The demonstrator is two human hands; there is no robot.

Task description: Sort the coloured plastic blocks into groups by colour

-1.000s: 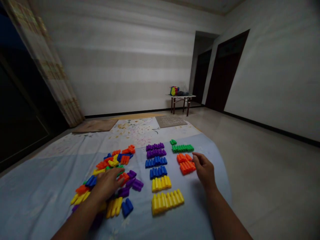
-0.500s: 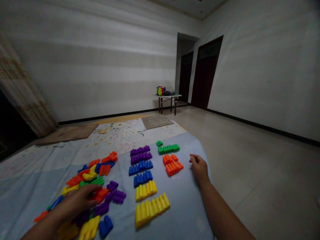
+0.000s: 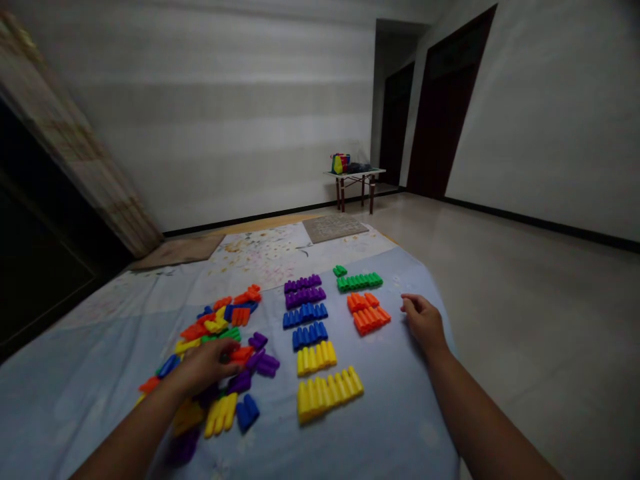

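On the left, my left hand [image 3: 213, 362] reaches into a mixed heap of coloured plastic building pieces shaped like joined tubes. Its fingers close on the left end of an orange piece [image 3: 243, 355]. Purple pieces [image 3: 267, 365] lie just right of it, with a green piece [image 3: 229, 335] behind. My right hand [image 3: 424, 321] rests at the right with fingers curled and nothing visible in them, beside the orange row [image 3: 371, 320]. Between the hands stand sorted rows: purple [image 3: 305, 296], blue [image 3: 310, 335], yellow [image 3: 330, 393] and green [image 3: 360, 281].
The pieces lie on a pale blue bedsheet [image 3: 390, 413] with a floral band. Two mats [image 3: 335, 229] sit at its far edge. Beyond, a small table [image 3: 355, 175] holds a colourful bag. Tiled floor [image 3: 540, 320] runs along the right; a curtain [image 3: 95, 147] hangs at left.
My view has turned left and down, so everything sits further right and higher. My left hand stays at the orange piece; my right hand keeps its place by the orange row.
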